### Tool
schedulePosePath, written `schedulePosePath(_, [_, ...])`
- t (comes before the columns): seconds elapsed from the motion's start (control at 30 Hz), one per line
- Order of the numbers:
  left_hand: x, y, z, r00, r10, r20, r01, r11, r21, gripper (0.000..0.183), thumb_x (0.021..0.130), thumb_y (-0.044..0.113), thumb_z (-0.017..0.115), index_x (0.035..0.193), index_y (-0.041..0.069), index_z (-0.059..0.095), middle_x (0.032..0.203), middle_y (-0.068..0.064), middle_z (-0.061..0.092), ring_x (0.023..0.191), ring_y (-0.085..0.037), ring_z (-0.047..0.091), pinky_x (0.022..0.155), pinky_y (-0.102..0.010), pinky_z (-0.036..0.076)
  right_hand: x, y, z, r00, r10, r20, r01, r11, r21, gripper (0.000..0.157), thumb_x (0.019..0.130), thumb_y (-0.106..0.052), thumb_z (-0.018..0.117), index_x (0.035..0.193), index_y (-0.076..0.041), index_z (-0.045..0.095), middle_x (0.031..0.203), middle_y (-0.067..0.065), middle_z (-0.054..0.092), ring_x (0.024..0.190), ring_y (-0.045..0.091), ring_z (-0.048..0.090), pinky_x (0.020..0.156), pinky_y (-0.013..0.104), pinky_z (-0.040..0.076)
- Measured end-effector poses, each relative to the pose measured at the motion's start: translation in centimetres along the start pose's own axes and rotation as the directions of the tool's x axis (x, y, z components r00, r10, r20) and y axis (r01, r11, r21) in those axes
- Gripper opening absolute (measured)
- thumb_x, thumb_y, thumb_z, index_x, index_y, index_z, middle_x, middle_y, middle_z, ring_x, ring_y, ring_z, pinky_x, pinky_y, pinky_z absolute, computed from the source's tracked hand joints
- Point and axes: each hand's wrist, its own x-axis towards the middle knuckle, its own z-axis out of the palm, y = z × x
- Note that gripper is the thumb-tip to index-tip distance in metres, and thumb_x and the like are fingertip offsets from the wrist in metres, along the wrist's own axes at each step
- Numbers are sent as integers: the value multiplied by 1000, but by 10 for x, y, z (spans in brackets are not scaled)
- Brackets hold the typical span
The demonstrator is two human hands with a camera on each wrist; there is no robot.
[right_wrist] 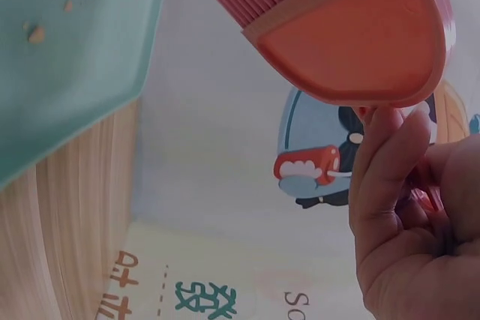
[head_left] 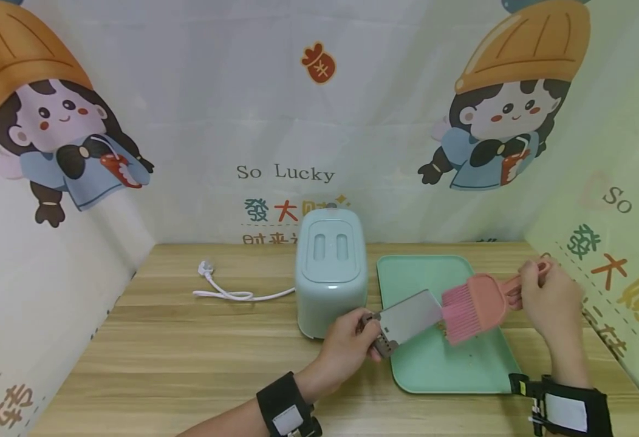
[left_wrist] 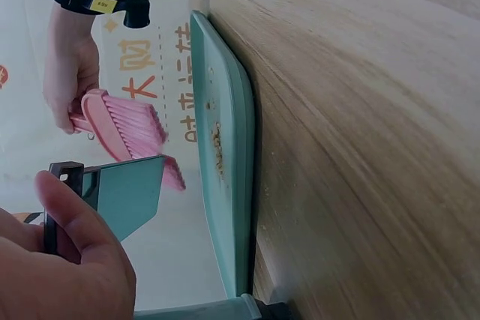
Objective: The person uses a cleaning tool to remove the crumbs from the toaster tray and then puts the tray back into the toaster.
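My left hand (head_left: 344,345) grips the dark end of a flat metal crumb tray (head_left: 409,317), which slants up to the right over a green serving tray (head_left: 445,373). In my right hand (head_left: 553,302) is the handle of a pink brush (head_left: 488,302). Its bristles (left_wrist: 142,127) meet the far end of the crumb tray in the head view. Both tools are raised above the serving tray in the left wrist view. Brown crumbs (left_wrist: 217,146) lie on the serving tray, with a few more crumbs (right_wrist: 36,34) showing in the right wrist view.
A pale blue toaster (head_left: 332,303) with a closed lid stands left of the serving tray, close to my left hand. Its white cord and plug (head_left: 226,294) lie on the wooden table (head_left: 188,364). A printed cloth (head_left: 297,121) hangs behind and at both sides.
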Motion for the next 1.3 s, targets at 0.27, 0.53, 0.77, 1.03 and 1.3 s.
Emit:
schedulePosePath(0.27, [12, -23, 2, 1000, -1, -4, 1, 1000, 6, 16, 97, 14, 51, 106, 5, 61, 83, -5, 63, 60, -17, 60, 56, -26, 50, 2, -1, -6, 990, 76, -121, -78, 997, -11, 36, 98, -25, 40, 90, 4, 60, 66, 19, 61, 43, 12, 43, 35, 30, 31])
schedulePosePath(0.53, [8, -15, 1, 1000, -15, 2, 15, 1000, -3, 18, 97, 11, 49, 108, 3, 60, 83, -6, 62, 60, -17, 59, 57, -25, 50, 0, -14, 7, 997, 19, -79, -18, 1000, 10, 33, 98, -23, 40, 93, 5, 57, 59, 14, 60, 38, 9, 44, 31, 29, 32])
schedulePosePath(0.77, [13, -26, 0, 1000, -15, 12, 15, 1000, -3, 18, 98, 16, 50, 109, 6, 61, 84, -4, 62, 60, -17, 60, 58, -28, 51, -1, 0, -4, 1000, -29, -12, 28, 999, -29, 32, 99, -23, 40, 94, 4, 56, 57, 11, 57, 38, 12, 45, 31, 28, 33])
schedulePosePath(1.03, [12, -23, -1, 1000, -26, 12, 26, 1000, -14, 18, 97, 17, 51, 108, 7, 62, 84, -6, 63, 60, -18, 60, 56, -27, 50, -1, -9, -9, 980, -200, -7, 197, 956, 216, 19, 101, -21, 47, 97, -6, 58, 62, 6, 58, 46, 7, 51, 39, 16, 41])
schedulePosePath(1.3, [12, -23, -2, 1000, -20, 17, 21, 998, -56, 17, 96, 16, 52, 105, 6, 62, 83, -8, 63, 60, -16, 59, 60, -29, 51, -1, -7, 1, 967, -252, 29, 240, 947, 212, 19, 101, -20, 48, 100, -4, 58, 61, 4, 56, 46, 11, 50, 36, 18, 38])
